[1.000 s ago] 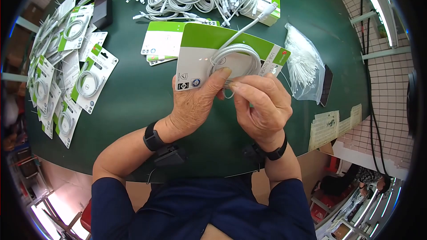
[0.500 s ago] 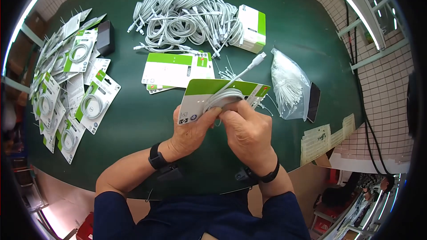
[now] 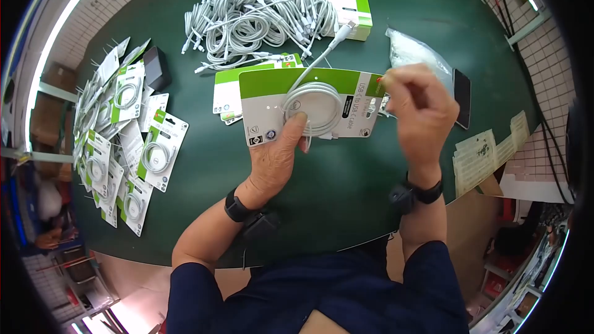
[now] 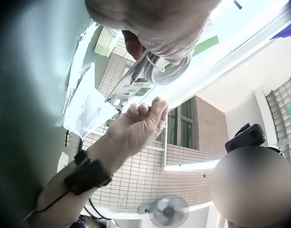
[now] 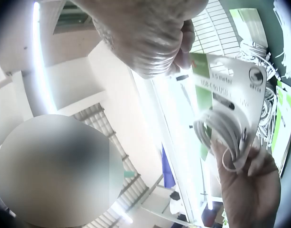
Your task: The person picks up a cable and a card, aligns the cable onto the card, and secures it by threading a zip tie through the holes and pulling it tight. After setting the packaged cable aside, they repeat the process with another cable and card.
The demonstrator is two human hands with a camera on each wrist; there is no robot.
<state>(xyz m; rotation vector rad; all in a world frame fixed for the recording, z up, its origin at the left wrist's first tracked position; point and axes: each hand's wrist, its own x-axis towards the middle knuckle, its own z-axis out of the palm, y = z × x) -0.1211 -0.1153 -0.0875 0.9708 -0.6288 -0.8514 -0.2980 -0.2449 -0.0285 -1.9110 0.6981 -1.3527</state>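
The left hand [image 3: 272, 158] pinches a green-and-white card [image 3: 266, 108] with a coiled white cable [image 3: 318, 108] on its face, the thumb lying over the coil. One connector end [image 3: 342, 34] sticks up past the card's top edge. A small loop of tie hangs below the thumb. At the card's right edge the right hand [image 3: 424, 111] is raised with curled fingers, and nothing can be seen in it. In the left wrist view the right hand [image 4: 131, 133] appears curled, a little apart from the card [image 4: 121, 90].
A heap of white cables [image 3: 247, 18] lies at the back beside a stack of cards [image 3: 348, 9]. Finished-looking cable cards [image 3: 158, 154] pile up at left near a black box [image 3: 156, 68]. A bag of white ties [image 3: 414, 52] and a phone [image 3: 462, 96] lie at right.
The right hand has moved off the coil to the right, from beside the left thumb to the card's edge. The card now faces the head view more fully, still in the left hand.
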